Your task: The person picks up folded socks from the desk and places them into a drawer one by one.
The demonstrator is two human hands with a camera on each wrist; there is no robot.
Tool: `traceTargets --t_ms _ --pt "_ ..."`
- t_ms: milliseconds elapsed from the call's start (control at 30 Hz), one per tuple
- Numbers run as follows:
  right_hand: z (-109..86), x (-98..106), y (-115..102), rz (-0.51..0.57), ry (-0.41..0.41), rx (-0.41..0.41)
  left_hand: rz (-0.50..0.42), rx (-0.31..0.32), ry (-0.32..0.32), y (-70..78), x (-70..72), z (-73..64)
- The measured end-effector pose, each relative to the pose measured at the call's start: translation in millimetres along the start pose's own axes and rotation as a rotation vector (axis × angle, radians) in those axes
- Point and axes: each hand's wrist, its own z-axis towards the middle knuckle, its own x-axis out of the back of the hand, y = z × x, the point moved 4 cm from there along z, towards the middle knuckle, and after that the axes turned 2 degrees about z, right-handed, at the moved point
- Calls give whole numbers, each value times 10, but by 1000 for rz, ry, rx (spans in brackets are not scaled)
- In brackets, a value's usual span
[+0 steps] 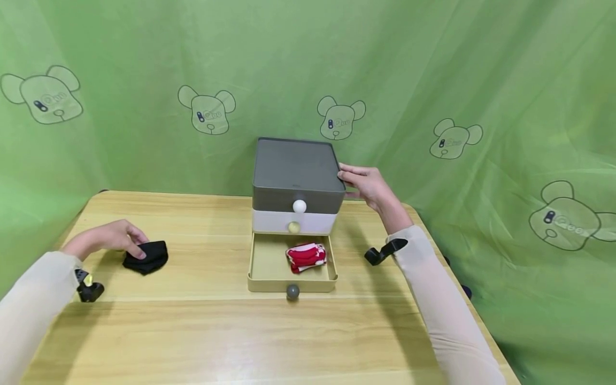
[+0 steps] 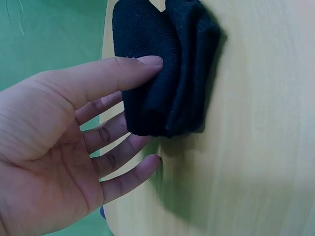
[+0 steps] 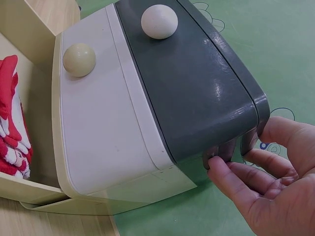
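My left hand [image 1: 115,239] pinches a folded bundle of black socks [image 1: 150,258] at the table's left side. In the left wrist view the thumb lies across the ribbed black knit [image 2: 147,93], with fingers behind it. At the centre stands a small drawer cabinet [image 1: 298,166], dark grey on top with a white tier below. Its beige bottom drawer [image 1: 269,256] is pulled out and holds a red-and-white folded fabric bundle [image 1: 306,258]. The fingertips of my right hand [image 1: 368,184] touch the cabinet's grey right side; the right wrist view shows them along that side [image 3: 216,147].
The two upper drawers are closed, with a white knob [image 1: 299,206] and a cream knob [image 1: 293,227]. A grey knob [image 1: 292,292] is on the beige drawer's front. The wooden table [image 1: 192,331] meets a green curtain [image 1: 279,64] with mouse-head drawings behind.
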Motion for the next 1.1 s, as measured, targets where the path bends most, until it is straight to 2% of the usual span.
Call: traceTargets --t_ms 100,200,400,567,733,900,1100 --pt "2 -5 -4 8 0 0 17 36 9 8 -14 -15" --pt "3 4 -10 17 2 -2 4 30 11 25 -12 -7" --pt "12 11 -4 5 7 -4 -110 17 4 56 -12 14" --pt "10 6 10 -6 4 -3 -156 27 37 66 -25 38" --pt "2 -7 14 -7 3 3 -250 46 65 82 -47 77" --pt "6 -10 17 1 12 8 -309 33 68 166 -24 119" --pt "7 -10 12 3 14 10 -359 5 56 353 48 189"
